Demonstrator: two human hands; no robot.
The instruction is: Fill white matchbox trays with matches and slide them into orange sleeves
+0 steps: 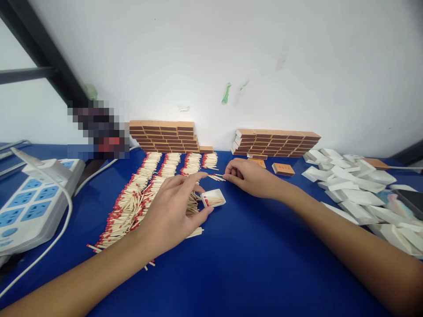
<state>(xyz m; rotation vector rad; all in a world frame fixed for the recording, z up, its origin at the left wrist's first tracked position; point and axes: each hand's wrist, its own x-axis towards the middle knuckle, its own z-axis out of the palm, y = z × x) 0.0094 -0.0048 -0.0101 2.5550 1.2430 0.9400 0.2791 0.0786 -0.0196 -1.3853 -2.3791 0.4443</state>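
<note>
My left hand [178,202] is curved around the left end of a small white matchbox tray [222,197], thumb at its near side and a fingertip at its far-left corner. Several red-headed matches [214,201] lie in the tray. The left index finger reaches past it to a few loose matches [216,178]. At the other end of those matches, my right hand [246,176] pinches them between thumb and forefinger. Long rows of matches [132,202] spread on the blue table, partly hidden under my left hand.
Stacked matchboxes [165,136] stand against the wall, with another stack [277,143] further right. A single matchbox [283,169] lies before it. White empty trays [350,185] are heaped at the right, near a phone [410,200]. A power strip [36,198] with white cables sits left.
</note>
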